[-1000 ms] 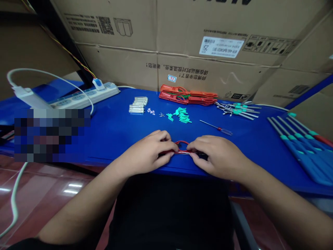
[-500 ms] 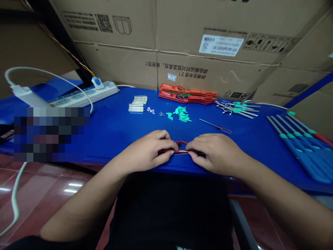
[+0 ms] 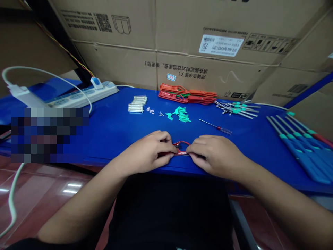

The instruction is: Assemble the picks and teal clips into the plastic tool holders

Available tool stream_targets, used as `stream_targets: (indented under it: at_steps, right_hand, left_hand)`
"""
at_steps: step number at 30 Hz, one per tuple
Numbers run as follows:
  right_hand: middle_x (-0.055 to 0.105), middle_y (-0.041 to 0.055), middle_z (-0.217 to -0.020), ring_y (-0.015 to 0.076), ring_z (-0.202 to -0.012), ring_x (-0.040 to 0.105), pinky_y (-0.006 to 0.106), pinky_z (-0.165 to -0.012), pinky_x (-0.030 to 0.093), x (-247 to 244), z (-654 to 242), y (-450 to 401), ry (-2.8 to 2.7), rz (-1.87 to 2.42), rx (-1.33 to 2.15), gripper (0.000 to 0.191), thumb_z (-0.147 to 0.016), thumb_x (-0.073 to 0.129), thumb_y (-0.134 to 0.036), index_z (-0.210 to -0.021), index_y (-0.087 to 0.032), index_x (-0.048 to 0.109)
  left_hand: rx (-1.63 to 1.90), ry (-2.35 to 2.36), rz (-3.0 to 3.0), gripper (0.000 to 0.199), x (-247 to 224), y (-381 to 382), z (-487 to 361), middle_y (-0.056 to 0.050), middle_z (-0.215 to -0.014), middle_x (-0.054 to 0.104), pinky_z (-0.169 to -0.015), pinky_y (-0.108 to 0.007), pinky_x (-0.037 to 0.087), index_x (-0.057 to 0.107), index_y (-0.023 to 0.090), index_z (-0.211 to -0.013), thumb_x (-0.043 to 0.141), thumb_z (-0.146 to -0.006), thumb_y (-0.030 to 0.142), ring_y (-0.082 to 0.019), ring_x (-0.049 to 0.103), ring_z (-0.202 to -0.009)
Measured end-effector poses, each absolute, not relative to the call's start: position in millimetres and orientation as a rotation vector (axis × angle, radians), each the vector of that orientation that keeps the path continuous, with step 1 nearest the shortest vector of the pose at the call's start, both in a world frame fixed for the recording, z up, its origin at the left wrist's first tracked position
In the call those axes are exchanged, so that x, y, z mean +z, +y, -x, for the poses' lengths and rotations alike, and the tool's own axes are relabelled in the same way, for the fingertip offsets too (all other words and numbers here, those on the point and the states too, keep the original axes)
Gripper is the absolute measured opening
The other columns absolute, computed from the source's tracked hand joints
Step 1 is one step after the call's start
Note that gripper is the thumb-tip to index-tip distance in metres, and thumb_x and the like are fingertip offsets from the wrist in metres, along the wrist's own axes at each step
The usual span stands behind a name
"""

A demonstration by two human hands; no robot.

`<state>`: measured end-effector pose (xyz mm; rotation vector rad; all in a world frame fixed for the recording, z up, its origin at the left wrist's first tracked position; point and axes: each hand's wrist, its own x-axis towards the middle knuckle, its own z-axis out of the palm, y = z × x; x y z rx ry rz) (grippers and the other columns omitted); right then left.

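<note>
At the front edge of the blue table, a red plastic handle shell (image 3: 183, 152) with a looped opening lies between my hands. Thin white or silver strands, perhaps wires, run along it, and a small dark part shows inside the loop. My left hand (image 3: 153, 150) pinches the shell's left part, its thumb and fingertips close to the loop. On the other end, my right hand (image 3: 217, 152) has its fingers closed, covering that side of the shell. Beyond them lie a screwdriver (image 3: 218, 128) with a clear red handle and a pile of turquoise plastic pieces (image 3: 181, 114).
Stacked red and orange shells (image 3: 187, 94) lie at the back, left of metal rods with wires (image 3: 239, 109). Clear tubes (image 3: 137, 103), tiny pale parts (image 3: 150, 110) and small pins (image 3: 161, 114) sit farther left. Blue-handled rods (image 3: 307, 152) occupy the right; a power strip (image 3: 83, 95) the left.
My left hand's fingertips have shifted slightly on the red handle shell, and more of its loop and the pale strands now shows between my hands. My right hand keeps its grip.
</note>
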<state>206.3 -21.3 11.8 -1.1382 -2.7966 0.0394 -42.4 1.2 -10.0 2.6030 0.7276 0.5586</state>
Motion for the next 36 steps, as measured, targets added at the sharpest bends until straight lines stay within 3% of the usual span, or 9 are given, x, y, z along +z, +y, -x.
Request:
stream_targets:
  at_steps: [16,27,36]
  right_hand:
    - [0.068,0.0052,-0.08,0.019,-0.073,0.058,0.033,-0.066,0.038,8.2,-201.4,-19.2,-2.888,0.957,-0.218,0.021,-0.094,0.053,-0.023,-0.083,-0.017,0.07]
    - [0.068,0.0084,-0.098,0.0198,-0.087,0.058,0.033,-0.077,0.046,0.6,-216.1,-23.9,-2.749,0.926,0.11,0.023,-0.097,0.049,-0.019,-0.104,-0.017,0.071]
    - [0.064,0.006,-0.094,0.022,-0.088,0.056,0.039,-0.079,0.043,-8.5,-207.2,-34.0,-2.544,1.202,0.149,0.016,-0.093,0.054,-0.021,-0.096,-0.02,0.07]
  left_hand:
    - [0.567,0.729,-2.609,0.024,-11.1,1.3,42.5,-0.006,-0.102,0.062,-0.092,-0.033,0.047,0.073,0.023,-0.112,0.056,-0.095,0.021,-0.018,0.058,-0.1]
    - [0.567,0.759,-2.608,0.024,-13.1,1.1,42.7,-0.006,-0.103,0.062,-0.092,-0.033,0.047,0.074,0.024,-0.111,0.06,-0.092,0.02,-0.018,0.059,-0.1]
    - [0.581,0.75,-2.659,0.027,-11.9,-1.4,42.4,-0.007,-0.104,0.06,-0.09,-0.034,0.047,0.073,0.025,-0.115,0.056,-0.094,0.021,-0.019,0.056,-0.099]
